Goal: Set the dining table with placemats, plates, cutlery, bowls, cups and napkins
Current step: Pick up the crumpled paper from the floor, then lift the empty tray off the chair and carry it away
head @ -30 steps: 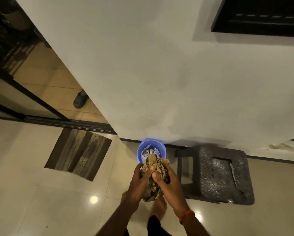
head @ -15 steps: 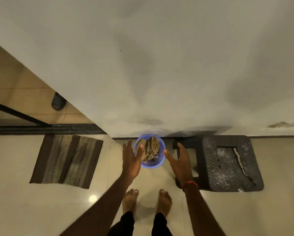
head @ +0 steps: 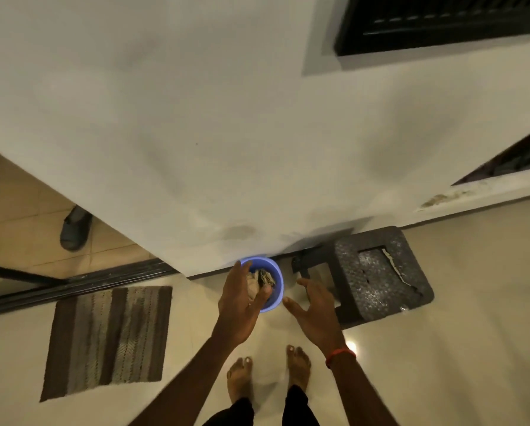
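Observation:
A small blue bin stands on the floor against the white wall. Crumpled brown paper lies inside it. My left hand hovers over the bin's left side with fingers spread and holds nothing. My right hand hangs to the right of the bin, fingers straight, also empty, with a red thread on the wrist. My bare feet stand just in front of the bin.
A dark plastic stool with a cracked seat stands right of the bin against the wall. A striped brown doormat lies to the left by a sliding-door track. A grey slipper sits beyond the doorway.
A second ago both hands gripped the crumpled brown paper above the bin. They let it drop into the bin and have opened and spread apart.

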